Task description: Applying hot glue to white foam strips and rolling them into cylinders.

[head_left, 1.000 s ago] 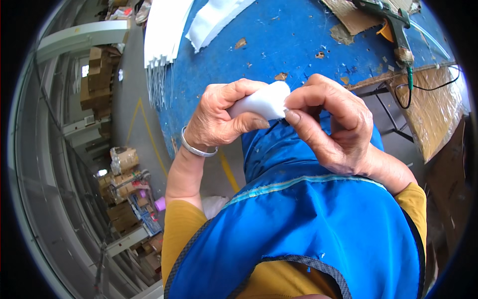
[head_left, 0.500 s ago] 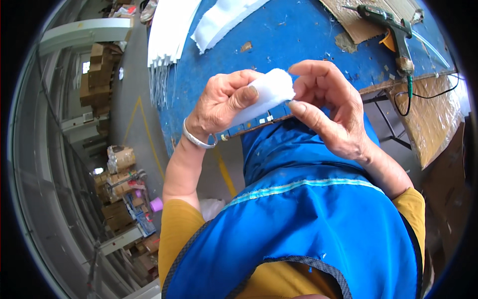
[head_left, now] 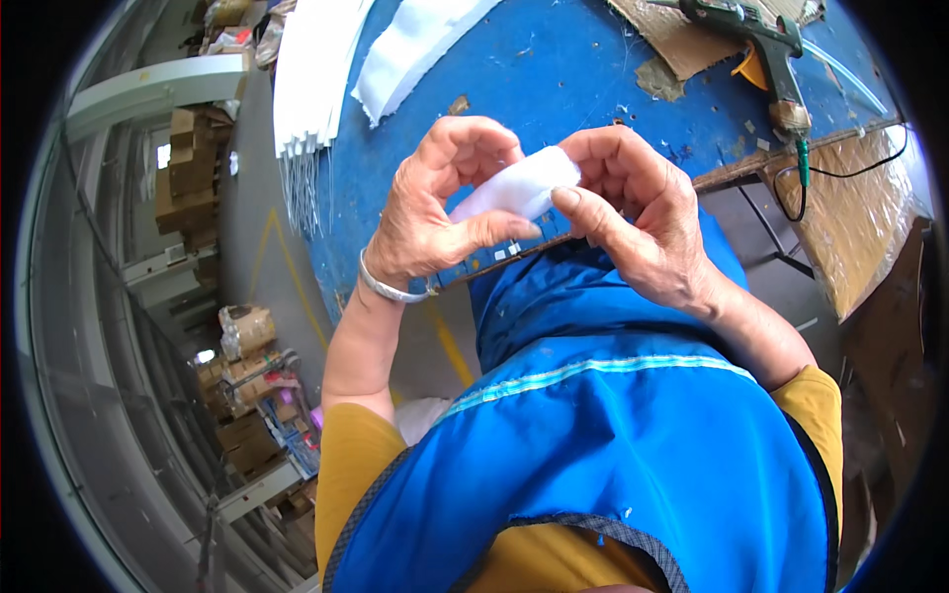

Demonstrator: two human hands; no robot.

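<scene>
Warehouse-type space, grey floor with yellow line and stacked cardboard boxes (head_left: 188,178) far left, more cartons (head_left: 247,395) on the near left. Big blue worktable (head_left: 554,69) filled the far middle, scuffed paint, bits of debris on it. Person's blue apron (head_left: 613,445) over yellow sleeves took up the near side. Stack of white strips (head_left: 306,74) hung over the table's left edge, one loose white fabric strip (head_left: 415,44) lay just right of it. Brown cardboard sheet (head_left: 682,40) sat far right with a glue gun (head_left: 761,49) on it, cord trailing off the table's right edge. Left hand (head_left: 435,212), silver bangle on wrist, and right hand (head_left: 633,217) were both closed around a small white pad (head_left: 514,188), held up over the near table edge, between thumbs and fingers. Pad looked soft, fuzzy, oblong, folded or rolled over on itself, plain white. Judging from this, shaping of the piece was mid-way: fold was made and pinched from both sides, no glue visible on it, gun lay untouched, pile of strips was left to work.
</scene>
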